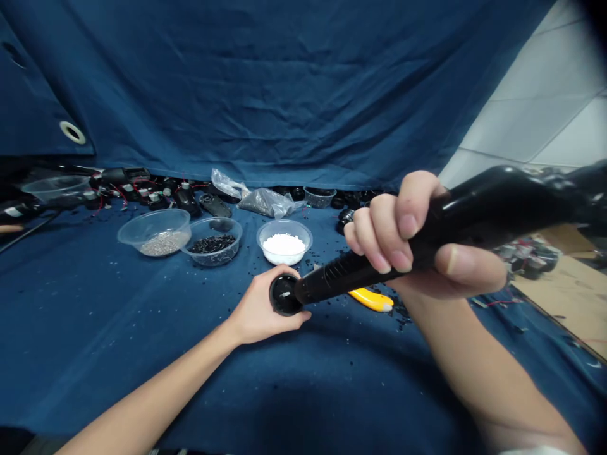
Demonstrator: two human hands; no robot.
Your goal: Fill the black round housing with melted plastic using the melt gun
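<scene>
My left hand (258, 306) is curled around a small round black housing (279, 308), whose hollow end faces me. A small pale spot shows inside it. My right hand (403, 237) grips a long black electric screwdriver (474, 205), fingers over the top and thumb below. Its narrow front end slants down left to the rim of the housing; whether its bit touches anything inside cannot be made out. Just beyond my left hand stands a clear bowl (284, 258) of small white pieces. A yellow-handled tool (372, 299) lies beneath the screwdriver.
Left of centre, one clear bowl (127, 235) holds small silvery pieces and another (215, 259) small black ones. Along the back lie a plastic bag (268, 203) and several black parts with wires (156, 199). Part of another person's hand (10, 229) shows at the left edge.
</scene>
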